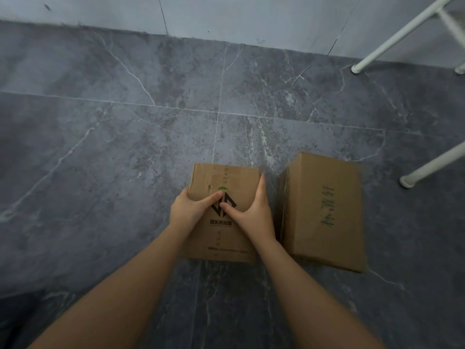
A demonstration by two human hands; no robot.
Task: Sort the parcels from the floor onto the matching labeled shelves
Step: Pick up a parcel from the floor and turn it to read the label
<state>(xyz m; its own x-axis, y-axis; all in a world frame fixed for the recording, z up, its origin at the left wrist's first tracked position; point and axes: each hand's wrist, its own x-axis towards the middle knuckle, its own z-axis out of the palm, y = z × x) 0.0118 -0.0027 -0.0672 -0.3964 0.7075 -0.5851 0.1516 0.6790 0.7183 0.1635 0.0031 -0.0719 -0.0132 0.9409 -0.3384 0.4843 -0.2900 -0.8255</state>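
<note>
A brown cardboard parcel with a black diamond logo and printed text sits on the grey floor at the centre. My left hand clasps its left side, thumb on top. My right hand clasps its right side, with the thumb on the logo and the fingers along the right edge. Just to the right stands a second, larger cardboard parcel with green handwriting on its top. It is nearly touching the first parcel, and no hand is on it.
White metal legs of a shelf rack stand at the upper right, with another foot at the right edge. A pale wall runs along the back. Grey marble floor tiles spread to the left.
</note>
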